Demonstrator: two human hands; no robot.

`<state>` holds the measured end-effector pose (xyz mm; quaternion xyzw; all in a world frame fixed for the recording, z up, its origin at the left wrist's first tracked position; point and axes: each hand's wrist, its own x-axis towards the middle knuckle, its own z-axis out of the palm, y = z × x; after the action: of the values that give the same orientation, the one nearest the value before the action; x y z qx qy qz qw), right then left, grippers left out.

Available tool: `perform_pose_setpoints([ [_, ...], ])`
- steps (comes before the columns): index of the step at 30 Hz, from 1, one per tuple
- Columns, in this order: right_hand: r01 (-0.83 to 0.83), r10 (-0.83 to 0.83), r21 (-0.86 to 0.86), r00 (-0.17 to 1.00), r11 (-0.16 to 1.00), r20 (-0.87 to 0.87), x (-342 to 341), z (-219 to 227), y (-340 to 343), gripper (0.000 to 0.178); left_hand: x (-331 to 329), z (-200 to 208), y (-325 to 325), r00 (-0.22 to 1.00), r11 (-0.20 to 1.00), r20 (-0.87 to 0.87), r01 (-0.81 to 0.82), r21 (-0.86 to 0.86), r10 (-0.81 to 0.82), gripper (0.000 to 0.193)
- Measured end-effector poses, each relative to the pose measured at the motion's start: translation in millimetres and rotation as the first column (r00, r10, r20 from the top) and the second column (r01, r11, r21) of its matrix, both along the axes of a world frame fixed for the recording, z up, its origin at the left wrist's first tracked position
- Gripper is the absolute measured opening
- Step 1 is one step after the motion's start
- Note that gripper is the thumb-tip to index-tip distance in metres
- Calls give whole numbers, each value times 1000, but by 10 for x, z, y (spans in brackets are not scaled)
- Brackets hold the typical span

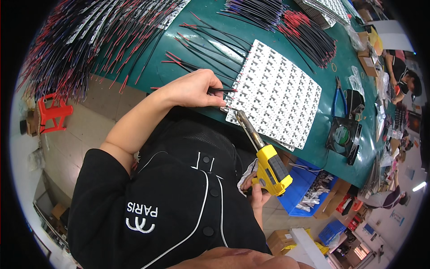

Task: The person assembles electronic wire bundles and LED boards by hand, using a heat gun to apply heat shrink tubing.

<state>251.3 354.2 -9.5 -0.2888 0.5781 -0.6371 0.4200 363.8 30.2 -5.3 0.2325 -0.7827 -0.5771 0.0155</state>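
A white panel of small circuit boards [280, 94] lies tilted on the green table, with rows of dark parts on it. My left hand [199, 88] is at its near left corner, fingers pinched around black wires [219, 90]. Their ends reach the panel's edge. My right hand [256, 190] grips a yellow soldering gun [272, 169] below the table's edge. The gun's metal tip [239, 114] points up at the panel's corner, close to my left fingertips. Several black wires with red ends [201, 45] run left from the panel's left edge.
Wired panels [89, 36] are heaped far left; wire bundles [309, 38] lie at the back. Blue-handled pliers [338, 98] and a black fan [342, 134] sit right on the green table [322, 154]. A blue bin [293, 188] stands below. Another person [398, 74] works far right. A red stool [53, 112] stands left.
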Motion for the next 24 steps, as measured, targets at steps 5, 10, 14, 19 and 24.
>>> perform_pose_setpoints([
  [5, -9, 9, 13, 1000, 1000, 6, -3, -2, -3, 45, -18, 18, -34, 999, 996, 26, 47, -76, -45, 21],
  [10, -17, 18, 3, 999, 1000, -34, 7, -10, -4, 45, -26, 37, -28, 998, 997, 38, 42, -61, -40, 22],
  [14, 59, -59, -12, 998, 998, 1, 2, 18, -15, 47, -29, 38, -26, 999, 998, 29, 45, -53, -43, 23],
  [19, 192, -191, -24, 981, 981, 28, 28, 118, -157, 44, -4, 54, -21, 996, 989, 39, 83, -126, -79, 23],
  [24, 243, -242, -28, 970, 970, 33, 26, 132, -180, 44, 120, 122, -76, 996, 991, -81, -34, -129, 23, 22],
])
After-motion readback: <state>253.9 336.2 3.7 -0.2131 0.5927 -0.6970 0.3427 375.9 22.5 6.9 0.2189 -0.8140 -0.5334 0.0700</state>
